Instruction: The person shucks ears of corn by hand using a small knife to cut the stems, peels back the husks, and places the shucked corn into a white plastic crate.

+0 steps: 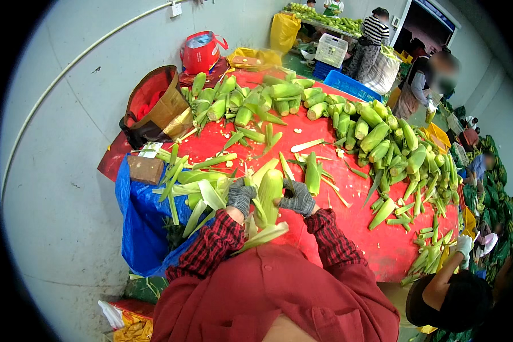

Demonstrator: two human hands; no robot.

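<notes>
An ear of corn (270, 192) in pale green husk stands nearly upright in front of me, between my two grey-gloved hands. My left hand (241, 196) closes on its left side, where strips of husk hang loose. On the other side, my right hand (297, 198) grips the ear with its thumb against the husk. A peeled-back husk leaf (263, 236) spreads below the ear, close to my red clothing. Just right of my right hand lies another, smaller ear (312, 173). Loose husk leaves (212, 195) heap up beside my left hand.
The red table (336, 228) bears a large corn pile (382, 137) at right and more ears at the back. A blue bag (139, 222), brick (145, 170) and brown bag (159, 105) line the left. A co-worker (456, 296) leans in at lower right.
</notes>
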